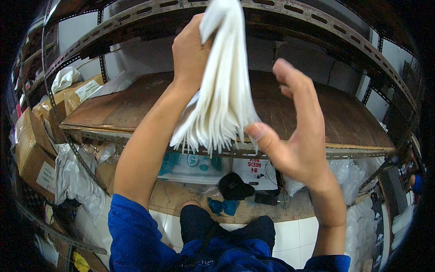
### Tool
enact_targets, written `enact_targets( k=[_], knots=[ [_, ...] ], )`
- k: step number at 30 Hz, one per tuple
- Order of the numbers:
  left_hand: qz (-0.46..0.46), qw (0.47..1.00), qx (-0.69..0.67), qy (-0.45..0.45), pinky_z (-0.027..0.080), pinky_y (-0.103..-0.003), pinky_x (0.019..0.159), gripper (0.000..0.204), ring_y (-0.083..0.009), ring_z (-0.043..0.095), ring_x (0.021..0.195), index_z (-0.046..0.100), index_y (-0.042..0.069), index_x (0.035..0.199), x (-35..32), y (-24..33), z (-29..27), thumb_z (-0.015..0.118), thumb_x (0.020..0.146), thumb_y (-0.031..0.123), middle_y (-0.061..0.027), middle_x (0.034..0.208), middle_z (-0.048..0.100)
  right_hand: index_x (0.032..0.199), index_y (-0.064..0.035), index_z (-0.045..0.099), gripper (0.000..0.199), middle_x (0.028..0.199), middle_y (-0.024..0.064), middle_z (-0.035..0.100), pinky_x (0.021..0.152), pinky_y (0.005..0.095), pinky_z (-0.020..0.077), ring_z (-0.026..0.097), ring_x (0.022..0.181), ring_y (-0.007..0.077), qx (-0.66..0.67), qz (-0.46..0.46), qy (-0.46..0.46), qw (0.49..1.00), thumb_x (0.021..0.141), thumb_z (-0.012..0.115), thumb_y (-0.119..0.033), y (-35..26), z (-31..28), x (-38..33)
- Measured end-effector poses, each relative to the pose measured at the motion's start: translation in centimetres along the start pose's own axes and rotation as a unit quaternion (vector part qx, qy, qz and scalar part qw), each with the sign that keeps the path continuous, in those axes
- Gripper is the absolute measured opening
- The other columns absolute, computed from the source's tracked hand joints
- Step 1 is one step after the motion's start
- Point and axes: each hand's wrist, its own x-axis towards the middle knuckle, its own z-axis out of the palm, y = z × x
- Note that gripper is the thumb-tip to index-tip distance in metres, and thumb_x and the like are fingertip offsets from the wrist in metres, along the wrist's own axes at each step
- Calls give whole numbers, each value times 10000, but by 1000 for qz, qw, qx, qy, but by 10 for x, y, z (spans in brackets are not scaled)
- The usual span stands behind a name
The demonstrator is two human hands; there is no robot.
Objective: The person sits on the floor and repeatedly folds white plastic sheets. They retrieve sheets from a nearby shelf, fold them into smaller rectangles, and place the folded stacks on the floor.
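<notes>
My left hand [189, 56] is raised and closed around the upper part of a thick bundle of thin white sheets [226, 86]. The bundle is bent over at the top and hangs down, its lower edges fanned apart into many layers. Whether the layers are paper, foam or plastic bags I cannot tell. To the right of the bundle, my right hand [294, 131] is open, thumb and fingers spread and slightly blurred. Its thumb tip is close to the bundle's lower right edge; I cannot tell if they touch.
A brown wooden shelf board [136, 104] on a metal frame lies behind the bundle, with a slotted beam [154, 11] above. Cardboard boxes [34, 152] and a silvery plastic bag [74, 174] stand at the left. Below the shelf lie a black cap [235, 186] and clear plastic bags [351, 174].
</notes>
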Motion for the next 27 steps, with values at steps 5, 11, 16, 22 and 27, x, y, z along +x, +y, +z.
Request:
enact_targets(
  k=[5,11,16,22,27],
  knots=[
    [123,931,339,-64,536,-479,745,245,-362,667,870,634,108,1030,4,36,3,567,795,130,-143,942,683,1431,37,278,883,1269,258,505,995,410,426,525,1169,314,263,191,-72,943,806,728,-394,14,18,29],
    [-19,931,331,-156,545,-517,784,216,-440,666,868,668,74,977,14,56,-2,576,798,153,-224,897,686,1330,16,437,521,1135,150,602,898,326,471,584,993,199,113,209,-160,958,865,617,-134,69,1,41],
    [-107,965,161,-177,517,-489,848,253,-424,651,917,697,35,945,0,40,1,566,790,187,-253,941,674,1327,36,487,463,1186,160,614,918,310,468,603,1018,190,13,284,-232,930,881,564,-63,146,-44,61],
    [-309,932,-45,-185,529,-394,803,380,-314,686,867,673,-35,1040,-54,-8,24,595,869,295,-216,933,700,1300,19,524,514,1336,224,530,1076,395,364,503,1247,335,-281,170,-331,884,889,604,-279,142,-43,90],
    [-441,858,-228,-131,547,-368,801,405,-267,675,910,593,-99,1150,-91,-11,52,680,847,154,-202,1049,674,1293,-64,557,459,1329,167,554,1072,394,377,514,1232,339,-299,121,-444,836,916,571,-326,168,-44,109]
  ],
)
